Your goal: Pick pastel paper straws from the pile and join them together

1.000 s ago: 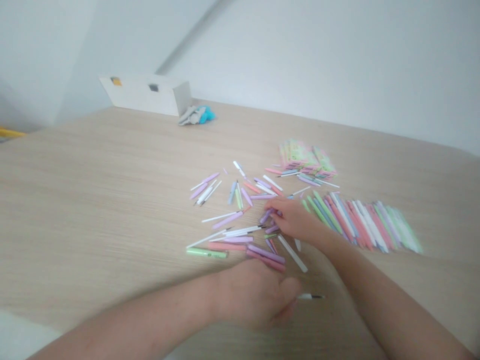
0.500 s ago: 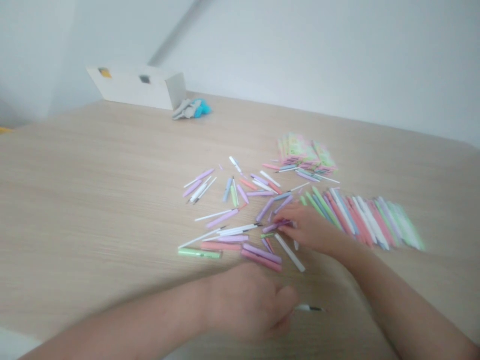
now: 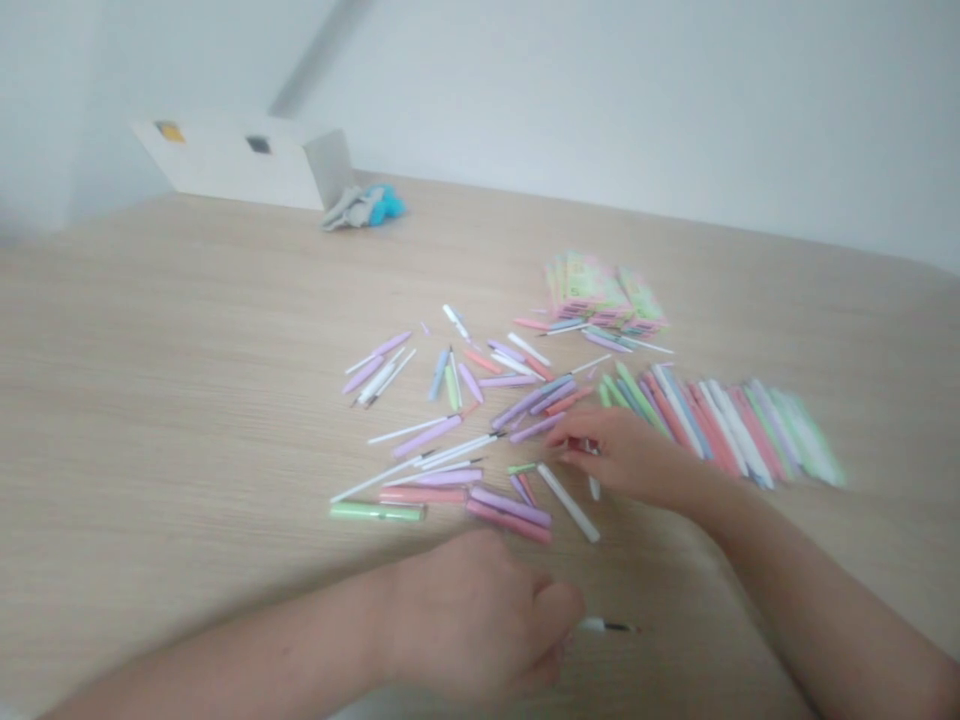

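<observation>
My left hand [image 3: 480, 615] is closed in the foreground, low over the table. A white pen refill [image 3: 604, 625] with a dark tip sticks out to the right from its fingers. My right hand [image 3: 619, 450] reaches in from the right, thumb and fingers curled toward each other. What lies between them is blurred and I cannot make it out. Just left of its fingertips is a purple pen barrel [image 3: 536, 428], with a red pen piece [image 3: 570, 400] behind. Below the hand a white pen barrel [image 3: 568, 503] lies slanted.
Loose pen barrels, caps and refills [image 3: 457, 452] are scattered left of my right hand. To the right lies a row of coloured pens [image 3: 720, 425]. Stacked printed packs [image 3: 592, 290] stand behind. At the back left are a white box [image 3: 240, 165] and a grey-blue glove-like bundle [image 3: 365, 207].
The view has shifted slightly, so the table things sit further left. My right hand has moved a little right of the purple barrel, and a red piece now shows. My left hand still grips the refill.
</observation>
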Demonstrator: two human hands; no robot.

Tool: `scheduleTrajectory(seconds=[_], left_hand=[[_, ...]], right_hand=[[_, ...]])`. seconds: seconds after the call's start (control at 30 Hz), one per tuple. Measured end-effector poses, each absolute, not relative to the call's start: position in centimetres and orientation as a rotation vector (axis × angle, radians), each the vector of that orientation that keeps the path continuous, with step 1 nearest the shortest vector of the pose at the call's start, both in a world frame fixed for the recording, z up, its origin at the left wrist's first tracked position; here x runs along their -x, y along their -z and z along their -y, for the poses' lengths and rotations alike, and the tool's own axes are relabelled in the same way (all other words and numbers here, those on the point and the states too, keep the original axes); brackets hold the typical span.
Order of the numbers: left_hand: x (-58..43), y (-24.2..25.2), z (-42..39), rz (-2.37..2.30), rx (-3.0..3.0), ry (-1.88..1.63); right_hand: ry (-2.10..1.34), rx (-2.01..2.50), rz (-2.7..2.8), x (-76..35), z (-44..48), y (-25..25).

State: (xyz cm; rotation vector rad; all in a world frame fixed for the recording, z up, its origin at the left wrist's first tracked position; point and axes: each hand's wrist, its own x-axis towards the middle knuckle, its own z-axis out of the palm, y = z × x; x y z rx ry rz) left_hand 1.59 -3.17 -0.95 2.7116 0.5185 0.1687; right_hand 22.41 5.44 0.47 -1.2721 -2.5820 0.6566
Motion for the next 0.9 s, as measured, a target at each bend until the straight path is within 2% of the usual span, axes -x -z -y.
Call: scheduleTrajectory(seconds=[0.27, 0.57, 0.7, 0.9], left_hand=[[-1.7, 0.8, 3.1, -0.523, -2.726, -0.145], [-1.5, 1.0, 2.8, -0.559, -2.734, -0.216], [-1.2, 0.8, 2.2, -0.602, -2.643, -0.361], [-0.3, 0.5, 0.8, -0.788, -2.37, -0.488]], right_hand=[[-0.631, 1.073, 2.69, -20.7, -5.1, 0.6], [-0.542, 1.255, 2.609, -20.1, -4.4, 0.2], [-0.754, 1.359, 2.317, -20.6, -3.6, -0.6], [-1.155, 1.239, 1.69, -20.6, -1.8, -1.0]])
